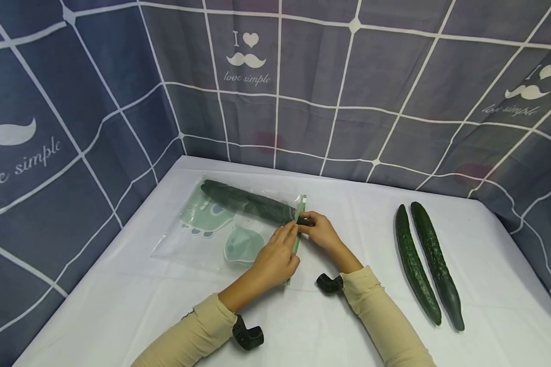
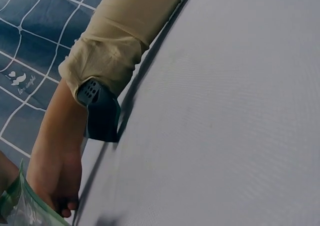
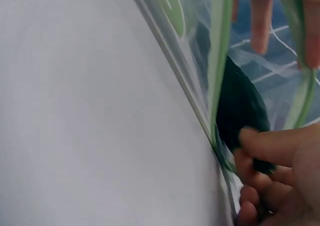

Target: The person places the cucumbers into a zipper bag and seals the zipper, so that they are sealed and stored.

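Observation:
A clear zip bag [image 1: 167, 250] with green cartoon prints lies on the table, its green-edged mouth facing right. Inside it stretches a dark green cucumber [image 1: 252, 204], whose near end pokes out of the mouth. My right hand [image 1: 321, 232] grips that end; in the right wrist view, thumb and fingers close round the cucumber [image 3: 240, 105]. At the bag's mouth, my left hand [image 1: 277, 257] holds the green edge, its fingers fairly straight. The right wrist view has the green strip [image 3: 220, 50] parted around the cucumber, with left fingers [image 3: 260, 20] at its upper side.
Two more cucumbers, one slimmer [image 1: 415, 265] and one thicker [image 1: 438, 265], lie side by side on the right of the white-covered table [image 1: 358, 326]. Behind and at the sides hangs a dark checked curtain [image 1: 312, 66]. Black cameras sit at both wrists.

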Tool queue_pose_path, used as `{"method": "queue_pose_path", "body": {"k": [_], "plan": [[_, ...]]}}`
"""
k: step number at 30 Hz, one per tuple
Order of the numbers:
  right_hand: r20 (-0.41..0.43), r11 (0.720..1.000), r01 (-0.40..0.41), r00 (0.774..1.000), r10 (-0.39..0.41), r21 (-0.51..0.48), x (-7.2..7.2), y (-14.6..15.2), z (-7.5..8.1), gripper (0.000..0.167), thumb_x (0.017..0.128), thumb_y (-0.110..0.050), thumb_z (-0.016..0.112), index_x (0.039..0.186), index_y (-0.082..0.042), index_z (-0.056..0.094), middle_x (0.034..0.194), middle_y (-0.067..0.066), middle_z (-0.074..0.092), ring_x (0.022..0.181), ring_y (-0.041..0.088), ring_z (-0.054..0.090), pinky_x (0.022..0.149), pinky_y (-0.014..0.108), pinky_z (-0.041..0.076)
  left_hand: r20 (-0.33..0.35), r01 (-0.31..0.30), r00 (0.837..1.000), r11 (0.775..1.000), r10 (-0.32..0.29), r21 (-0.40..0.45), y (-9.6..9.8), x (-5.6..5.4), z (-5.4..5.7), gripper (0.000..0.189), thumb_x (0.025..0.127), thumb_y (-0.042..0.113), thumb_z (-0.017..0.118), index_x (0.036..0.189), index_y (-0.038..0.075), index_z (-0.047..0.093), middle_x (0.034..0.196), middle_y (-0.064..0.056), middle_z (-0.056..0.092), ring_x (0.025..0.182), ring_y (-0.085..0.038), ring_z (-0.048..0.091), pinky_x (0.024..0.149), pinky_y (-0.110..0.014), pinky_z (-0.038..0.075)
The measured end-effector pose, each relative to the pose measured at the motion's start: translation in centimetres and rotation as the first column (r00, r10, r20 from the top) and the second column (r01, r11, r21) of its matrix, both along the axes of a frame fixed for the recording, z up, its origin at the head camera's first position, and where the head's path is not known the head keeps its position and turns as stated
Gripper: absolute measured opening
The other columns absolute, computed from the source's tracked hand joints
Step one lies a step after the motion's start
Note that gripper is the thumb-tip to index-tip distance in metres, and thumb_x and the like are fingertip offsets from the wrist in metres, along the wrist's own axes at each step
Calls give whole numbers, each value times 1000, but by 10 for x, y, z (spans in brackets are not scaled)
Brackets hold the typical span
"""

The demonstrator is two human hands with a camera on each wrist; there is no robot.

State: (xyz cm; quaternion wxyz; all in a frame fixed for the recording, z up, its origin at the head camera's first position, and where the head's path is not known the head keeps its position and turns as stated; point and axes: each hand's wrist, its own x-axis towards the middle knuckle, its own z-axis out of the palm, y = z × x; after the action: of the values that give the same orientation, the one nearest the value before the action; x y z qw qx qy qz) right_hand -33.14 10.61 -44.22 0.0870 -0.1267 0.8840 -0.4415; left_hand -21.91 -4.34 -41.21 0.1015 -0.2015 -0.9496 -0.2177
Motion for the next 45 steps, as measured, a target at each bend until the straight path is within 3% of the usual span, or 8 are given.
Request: {"method": "queue_pose_path", "body": {"k": [6,9,13,16,21,28,38,45], "plan": [[-56,986,-151,986,155,67,-4,14,1,37,82,-10,62,117,2,58,76,7,58,62,11,47,57,24,38,4,-4,1000,1000,4,2,0,-1,-2,59,81,13,49,137,-5,36,144,-16,34,128,-36,38,101,-42,38],[-60,970,-226,971,232,86,-6,18,3,38,82,-9,61,118,2,57,74,5,57,61,9,46,56,22,39,9,-9,1000,1000,8,5,0,-2,-3,60,81,12,49,137,-5,36,145,-16,33,128,-36,38,101,-42,39],[-64,929,-345,932,356,132,-7,25,11,38,84,-9,55,121,0,55,76,6,59,60,11,47,54,24,39,19,-3,1000,1000,3,10,-1,-2,-5,60,81,12,49,137,-5,36,144,-17,33,128,-36,38,101,-42,39],[-37,899,-401,910,413,175,-9,29,15,37,88,-14,53,124,-4,54,82,6,61,67,13,52,60,28,43,25,4,1000,1000,-4,2,-1,-1,-6,60,81,12,49,136,-5,37,144,-17,33,128,-35,39,97,-41,42],[8,877,-412,906,424,248,-17,30,13,38,91,-16,54,127,-4,53,95,9,64,83,17,56,77,36,46,39,15,999,1000,-15,-19,-2,0,-8,59,81,12,49,136,-6,37,144,-17,34,128,-32,39,93,-40,46],[52,885,-418,907,417,206,-26,29,14,34,90,-15,55,120,-1,59,80,3,66,72,8,53,72,26,44,102,14,995,1000,-12,-28,-2,0,-10,60,81,13,48,137,-5,35,145,-17,33,129,-31,38,97,-40,42],[90,848,-502,865,494,168,-31,37,21,33,90,-11,53,121,0,58,70,4,63,69,9,51,72,24,40,111,33,993,999,-31,-21,-1,-1,-9,61,80,13,48,137,-6,35,144,-18,33,130,-31,37,101,-40,39],[71,885,-423,906,417,197,-34,31,16,32,89,-17,56,117,-3,62,65,0,64,65,8,54,77,29,44,102,27,995,999,-23,-39,-1,-3,-11,61,80,13,49,137,-5,35,144,-17,34,130,-31,38,100,-40,40]]}}
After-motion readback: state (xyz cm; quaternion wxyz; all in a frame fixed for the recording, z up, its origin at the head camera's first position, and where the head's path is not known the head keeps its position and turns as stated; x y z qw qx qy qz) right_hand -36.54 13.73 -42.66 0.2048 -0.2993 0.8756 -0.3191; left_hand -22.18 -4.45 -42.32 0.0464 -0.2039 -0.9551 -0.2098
